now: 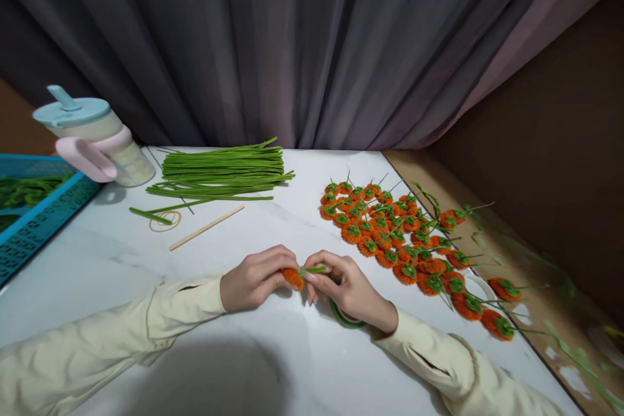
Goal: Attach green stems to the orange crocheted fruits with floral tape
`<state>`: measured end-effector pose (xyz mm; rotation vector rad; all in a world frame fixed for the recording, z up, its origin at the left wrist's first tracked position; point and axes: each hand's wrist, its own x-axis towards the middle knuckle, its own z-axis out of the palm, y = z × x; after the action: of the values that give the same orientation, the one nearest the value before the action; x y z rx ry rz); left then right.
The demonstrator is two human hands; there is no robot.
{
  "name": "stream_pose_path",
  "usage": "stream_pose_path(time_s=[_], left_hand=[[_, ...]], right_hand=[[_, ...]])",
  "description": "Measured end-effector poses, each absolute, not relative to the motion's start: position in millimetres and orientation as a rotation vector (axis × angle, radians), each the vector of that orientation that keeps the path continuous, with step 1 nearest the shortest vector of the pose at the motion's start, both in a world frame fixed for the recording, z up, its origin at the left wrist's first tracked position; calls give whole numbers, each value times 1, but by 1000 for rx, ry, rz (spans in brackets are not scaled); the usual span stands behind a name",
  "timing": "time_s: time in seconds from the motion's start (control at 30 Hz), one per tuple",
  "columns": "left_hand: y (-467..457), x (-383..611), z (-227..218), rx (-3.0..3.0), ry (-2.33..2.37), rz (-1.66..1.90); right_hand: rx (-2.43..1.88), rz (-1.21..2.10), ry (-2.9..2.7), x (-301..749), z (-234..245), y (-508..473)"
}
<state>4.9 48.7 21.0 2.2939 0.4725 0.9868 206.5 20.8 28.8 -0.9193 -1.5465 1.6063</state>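
Note:
My left hand (260, 278) is closed round a small orange pipe-cleaner pumpkin (294, 279), held just above the white table. From its right side my right hand (344, 283) pinches the green pipe-cleaner stem (314, 269) at its base, thumb against the fingers. The fingertips of both hands nearly meet at the pumpkin's top. Partly hidden under my right hand lies a green ring-shaped roll (347, 318), perhaps tape. To the right, many like pumpkins (385, 227) with green tops and thin stems sit in rows.
Green pipe cleaners (221, 172) lie bundled at the back, with a wooden stick (207, 228) and a tan rubber band (166, 221) in front. A lidded cup (112, 149) stands back left, beside a blue basket (46, 224) of green pieces. A dark curtain (292, 45) hangs behind the table.

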Motion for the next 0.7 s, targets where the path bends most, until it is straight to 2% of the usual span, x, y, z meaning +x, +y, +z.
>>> stream_pose_path(time_s=[0.3,0.7], left_hand=[[47,4,18,2409,470,936],[56,1,17,3003,330,888]], right_hand=[[-966,1702,-1503,212,28,20],[-1018,1692,-1527,209,29,21]])
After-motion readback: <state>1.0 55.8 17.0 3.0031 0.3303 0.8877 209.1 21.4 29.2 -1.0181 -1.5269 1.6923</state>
